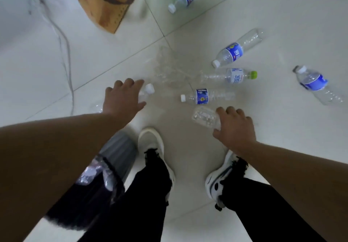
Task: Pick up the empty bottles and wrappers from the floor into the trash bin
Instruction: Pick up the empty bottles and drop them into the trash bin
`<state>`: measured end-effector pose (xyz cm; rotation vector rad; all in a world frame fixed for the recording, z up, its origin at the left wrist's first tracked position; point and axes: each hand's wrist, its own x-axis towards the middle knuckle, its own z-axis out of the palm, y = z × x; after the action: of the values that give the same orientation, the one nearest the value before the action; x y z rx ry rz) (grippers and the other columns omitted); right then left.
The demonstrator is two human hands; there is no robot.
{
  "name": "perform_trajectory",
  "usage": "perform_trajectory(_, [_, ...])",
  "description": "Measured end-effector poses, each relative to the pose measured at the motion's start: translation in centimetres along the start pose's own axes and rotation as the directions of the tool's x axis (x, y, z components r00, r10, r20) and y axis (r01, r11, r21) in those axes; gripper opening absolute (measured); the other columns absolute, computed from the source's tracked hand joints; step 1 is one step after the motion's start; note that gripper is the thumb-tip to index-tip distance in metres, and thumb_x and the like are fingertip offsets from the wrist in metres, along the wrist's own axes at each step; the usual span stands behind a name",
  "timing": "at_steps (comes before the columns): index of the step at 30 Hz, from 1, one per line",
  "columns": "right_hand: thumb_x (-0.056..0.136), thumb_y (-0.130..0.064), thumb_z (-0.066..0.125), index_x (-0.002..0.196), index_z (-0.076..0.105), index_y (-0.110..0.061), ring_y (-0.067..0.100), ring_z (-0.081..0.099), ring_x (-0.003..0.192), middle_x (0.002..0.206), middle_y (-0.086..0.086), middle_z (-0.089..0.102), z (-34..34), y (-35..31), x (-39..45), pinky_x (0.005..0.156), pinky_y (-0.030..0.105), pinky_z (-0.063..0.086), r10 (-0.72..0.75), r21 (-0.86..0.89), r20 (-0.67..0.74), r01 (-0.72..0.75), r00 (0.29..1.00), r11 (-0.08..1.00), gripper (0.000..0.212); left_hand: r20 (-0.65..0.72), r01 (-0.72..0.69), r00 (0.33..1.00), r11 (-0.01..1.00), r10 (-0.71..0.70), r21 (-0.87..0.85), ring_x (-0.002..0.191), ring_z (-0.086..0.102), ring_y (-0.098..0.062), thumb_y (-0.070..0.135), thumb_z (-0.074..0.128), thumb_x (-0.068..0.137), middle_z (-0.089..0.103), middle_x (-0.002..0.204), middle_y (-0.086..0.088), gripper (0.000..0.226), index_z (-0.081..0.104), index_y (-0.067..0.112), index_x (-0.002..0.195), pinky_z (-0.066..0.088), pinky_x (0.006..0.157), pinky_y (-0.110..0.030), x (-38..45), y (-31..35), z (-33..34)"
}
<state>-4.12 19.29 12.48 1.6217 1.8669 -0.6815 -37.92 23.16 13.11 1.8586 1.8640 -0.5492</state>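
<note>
Left hand [122, 98] clamps a white-capped bottle [146, 91]; right hand [234, 126] clamps a crushed clear bottle [206, 118], both lifted off the floor [282, 15], likely for the trash bin [116, 153].

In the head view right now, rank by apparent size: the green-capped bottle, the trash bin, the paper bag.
1. Paper bag, though cropped by the frame.
2. Trash bin, partly hidden behind the arm; order against the bag is unsure.
3. Green-capped bottle, clearly smallest.
</note>
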Motion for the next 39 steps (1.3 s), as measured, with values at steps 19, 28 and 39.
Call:
perform_trajectory(19, [0.079,-0.046,0.074,0.136,0.053,-0.026,0.032,0.058,0.112,0.114,0.004,0.058,-23.7,-0.4,-17.0,0.088,0.047,0.053,-0.193,-0.056,-0.082,0.189,0.978,0.98,0.064,0.002,0.386,0.916,0.88,-0.401,-0.277,0.114,0.059,-0.031,0.065,0.076,0.082,0.064,0.125,-0.001,0.07,0.047,0.026,0.132,0.046,0.094,-0.049,-25.8,1.5,-16.2])
perform_trajectory(28, [0.075,-0.048,0.077,0.141,0.051,-0.028,0.034,0.057,0.12,0.124,0.006,0.06,-19.6,-6.8,-19.5,0.092,0.049,0.053,-0.205,-0.06,0.007,0.205,0.979,0.977,0.073,0.072,0.546,0.818,0.729,-0.571,-0.412,0.115,0.059,-0.029,0.072,0.078,0.075,0.061,0.127,0.001,0.074,0.049,0.033,0.13,0.048,0.09,-0.049,-35.5,-3.1,-8.1])
perform_trajectory(39, [0.073,-0.048,0.078,0.142,0.053,-0.027,0.035,0.059,0.121,0.127,0.007,0.062,-14.7,-19.6,-23.6,0.093,0.046,0.055,-0.274,-0.04,0.081,0.277,0.958,0.96,0.077,0.101,0.604,0.755,0.628,-0.647,-0.491,0.111,0.06,-0.029,0.073,0.077,0.076,0.063,0.125,0.0,0.072,0.051,0.029,0.126,0.048,0.087,-0.047,-41.6,-11.8,-2.5])
